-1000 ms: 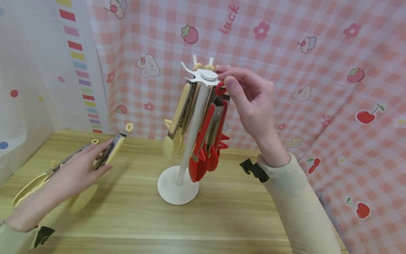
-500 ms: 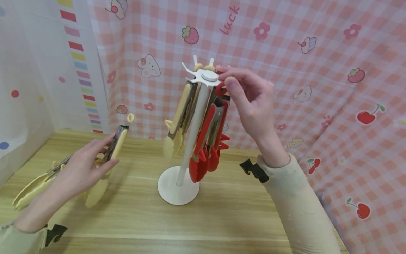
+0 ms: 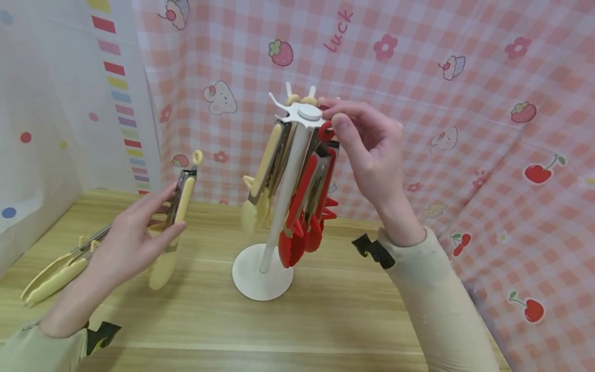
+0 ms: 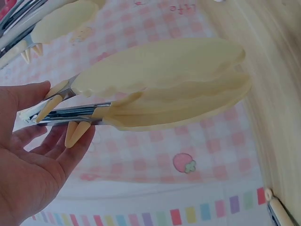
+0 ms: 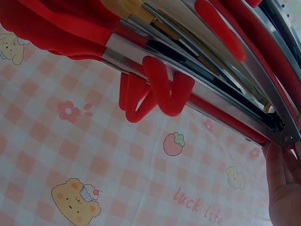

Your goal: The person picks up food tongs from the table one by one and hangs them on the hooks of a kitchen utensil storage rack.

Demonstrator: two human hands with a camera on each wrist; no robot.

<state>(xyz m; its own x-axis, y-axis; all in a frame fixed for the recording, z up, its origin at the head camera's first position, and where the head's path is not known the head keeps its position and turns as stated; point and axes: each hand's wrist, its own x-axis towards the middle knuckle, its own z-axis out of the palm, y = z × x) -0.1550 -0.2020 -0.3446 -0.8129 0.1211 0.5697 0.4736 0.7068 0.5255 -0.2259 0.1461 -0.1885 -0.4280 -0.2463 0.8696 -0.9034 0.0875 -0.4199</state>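
Observation:
In the head view my left hand grips a pair of cream-yellow tongs by the handles, tilted above the table left of the rack. Its pull ring points up; in the left wrist view the scalloped heads lie slightly apart. My right hand pinches the top of the white hanging rack with thumb and forefinger, right at the red ring of a hung pair. Red tongs hang on the near right side of the rack, and cream-yellow tongs on its left.
Another cream-yellow pair of tongs lies on the wooden table at the left, partly behind my left hand. The rack's round white base stands mid-table. A pink checked curtain hangs close behind the rack.
My left hand has raised the cream-yellow tongs and moved them right, toward the rack, turning them more upright. The right hand stays at the rack's top.

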